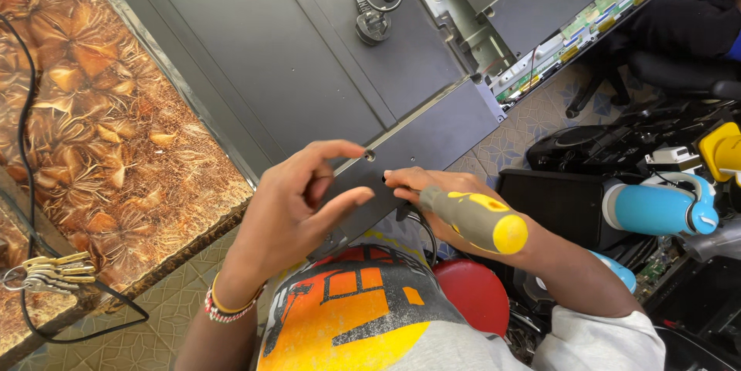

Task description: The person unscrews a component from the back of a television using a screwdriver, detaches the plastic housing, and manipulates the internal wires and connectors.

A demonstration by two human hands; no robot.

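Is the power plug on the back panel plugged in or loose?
Loose: the plug lies flat on the grey back panel, its cord coiled beside it.

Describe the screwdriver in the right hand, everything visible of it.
The screwdriver has a thick handle, grey with yellow patches and a rounded yellow butt end that points toward the camera and to the right. It looks like plastic with a rubbery grip. The right hand wraps its front part, so the shaft is almost wholly hidden; only a dark tip shows at the grey panel, beside a screw hole. It lies nearly level.

Right hand (432,195) holds a yellow-handled screwdriver (472,219) against the grey panel (270,62); left hand (297,205) spread open.
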